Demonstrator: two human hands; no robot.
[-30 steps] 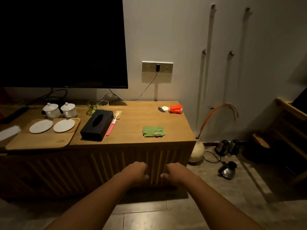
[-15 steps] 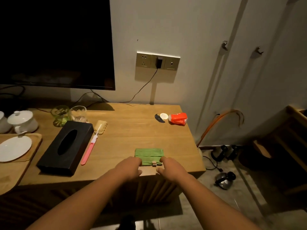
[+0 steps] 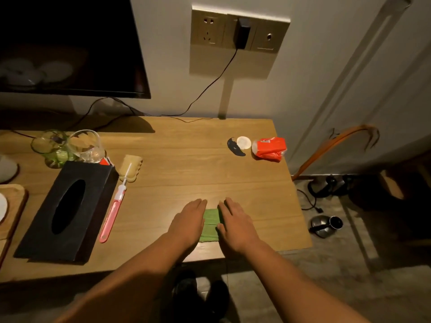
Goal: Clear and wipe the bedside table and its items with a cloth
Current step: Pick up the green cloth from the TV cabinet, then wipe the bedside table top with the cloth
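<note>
Now both hands on the folded green cloth (image 3: 211, 222).
Left hand (image 3: 188, 220) and right hand (image 3: 235, 222) lie flat on it, fingers straight, together, near the wooden table (image 3: 186, 164) edge.

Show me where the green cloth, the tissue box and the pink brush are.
cloth (image 3: 211, 223): head view, middle of the green strip that shows.
tissue box (image 3: 93, 194): head view, black top face, right of the slot.
brush (image 3: 111, 217): head view, middle of the pink handle.

Nothing legible — print on the orange packet (image 3: 270, 148) is blurred.
</note>
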